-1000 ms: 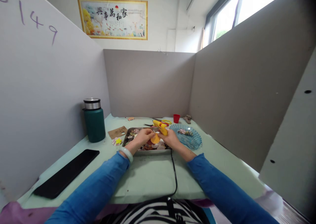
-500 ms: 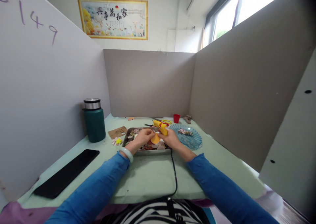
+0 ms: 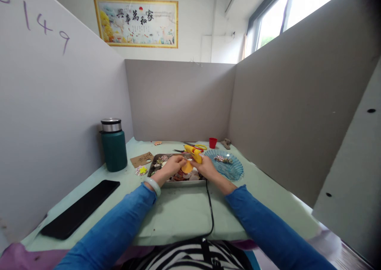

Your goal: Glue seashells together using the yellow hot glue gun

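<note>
Over a metal tray point(image 3: 178, 184) of shells and small stones, my left hand point(image 3: 172, 166) pinches the left edge of a small orange-yellow piece point(image 3: 187, 167), rounded at its lower edge. My right hand point(image 3: 206, 168) is closed around a yellow hot glue gun point(image 3: 194, 153), whose nozzle points up and to the left. The fingertips of my right hand also come up against the right edge of the orange-yellow piece. A black cord point(image 3: 210, 210) runs from below my right hand to the table's front edge. My fingers hide part of the piece's upper side.
A blue scalloped plate point(image 3: 236, 169) with small patterned pieces sits right of the tray. Scissors point(image 3: 201, 147), a red cup point(image 3: 212, 143) and a brown object point(image 3: 226, 144) lie behind. Leftward are brown card point(image 3: 139, 160), a flower-shaped piece point(image 3: 142, 170), a green bottle point(image 3: 114, 151) and a black phone point(image 3: 81, 208).
</note>
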Motion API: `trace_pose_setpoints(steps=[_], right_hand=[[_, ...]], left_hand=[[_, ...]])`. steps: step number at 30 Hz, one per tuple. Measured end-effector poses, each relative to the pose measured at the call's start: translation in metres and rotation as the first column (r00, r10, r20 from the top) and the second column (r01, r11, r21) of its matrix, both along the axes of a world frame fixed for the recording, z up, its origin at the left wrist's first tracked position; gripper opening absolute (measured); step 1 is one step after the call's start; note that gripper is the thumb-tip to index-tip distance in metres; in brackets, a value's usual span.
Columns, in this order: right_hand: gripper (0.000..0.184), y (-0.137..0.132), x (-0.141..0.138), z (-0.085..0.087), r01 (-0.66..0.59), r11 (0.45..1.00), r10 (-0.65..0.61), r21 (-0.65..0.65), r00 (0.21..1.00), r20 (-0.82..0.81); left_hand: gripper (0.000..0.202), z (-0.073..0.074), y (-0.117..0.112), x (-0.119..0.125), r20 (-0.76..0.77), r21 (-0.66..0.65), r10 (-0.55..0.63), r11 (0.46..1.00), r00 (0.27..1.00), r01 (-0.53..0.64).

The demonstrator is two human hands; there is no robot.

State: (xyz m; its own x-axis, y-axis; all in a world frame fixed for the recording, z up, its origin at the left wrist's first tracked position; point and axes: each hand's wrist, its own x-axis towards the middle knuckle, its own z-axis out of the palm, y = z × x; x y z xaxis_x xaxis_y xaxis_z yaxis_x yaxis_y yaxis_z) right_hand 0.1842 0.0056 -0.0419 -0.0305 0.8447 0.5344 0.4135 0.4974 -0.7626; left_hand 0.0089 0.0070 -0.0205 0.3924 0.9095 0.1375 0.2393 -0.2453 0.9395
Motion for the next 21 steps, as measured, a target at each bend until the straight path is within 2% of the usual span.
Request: trace_pose_setpoints(steps=[10,17,21], right_hand=[[0.027,0.002,0.0,-0.002,0.01,1.0,-0.01,-0.008,1.0,-0.016],[0.028,0.003,0.0,-0.003,0.007,1.0,-0.007,0.013,0.999,-0.033],[0.028,0.004,0.0,-0.004,0.006,1.0,-0.005,0.014,0.999,-0.032]], left_hand=[[0.023,0.004,-0.007,0.001,0.079,-0.009,-0.012,1.0,0.997,0.012],[0.032,0.009,-0.012,0.002,0.062,-0.091,-0.002,0.996,0.998,0.007],[0.029,0.006,-0.011,0.001,0.024,-0.089,0.022,0.996,0.999,-0.02]])
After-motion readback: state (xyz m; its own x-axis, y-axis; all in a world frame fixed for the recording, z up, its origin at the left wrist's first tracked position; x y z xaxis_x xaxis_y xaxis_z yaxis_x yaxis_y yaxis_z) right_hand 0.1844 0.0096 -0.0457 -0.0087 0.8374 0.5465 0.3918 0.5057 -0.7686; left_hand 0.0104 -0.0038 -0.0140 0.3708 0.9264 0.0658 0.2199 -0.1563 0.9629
